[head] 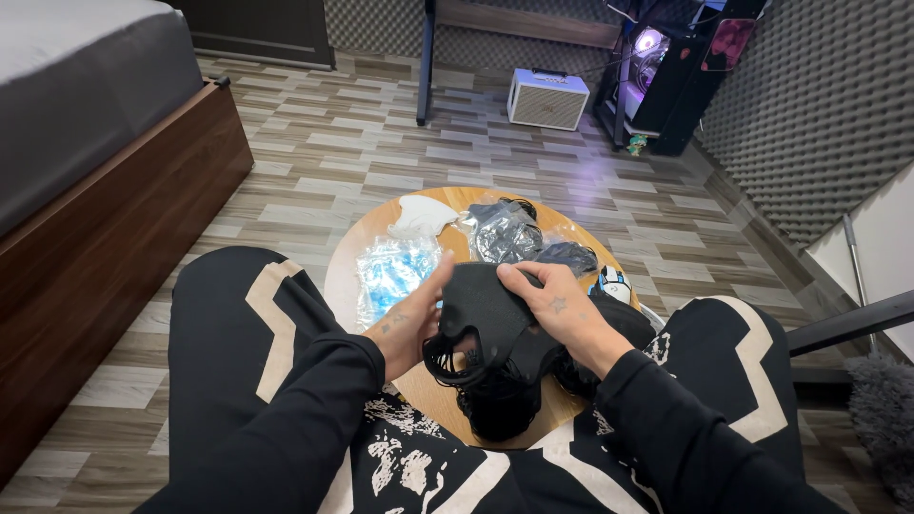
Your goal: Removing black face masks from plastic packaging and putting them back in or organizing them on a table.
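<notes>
Both of my hands hold one black fabric face mask point(481, 309) above a small round wooden table point(341, 271). My left hand point(411, 319) grips its left side with the thumb up. My right hand point(557, 309) pinches the top right edge. Black ear loops point(446, 360) hang below the mask. Under it on the table lies a pile of black masks point(500, 405).
On the table are a clear bag of blue masks point(392, 271), a white mask point(421, 217), a clear bag of black masks point(503, 233) and a white computer mouse point(614, 283). A bed point(95, 124) stands left; a white speaker point(546, 98) and a lit computer tower point(640, 67) are beyond.
</notes>
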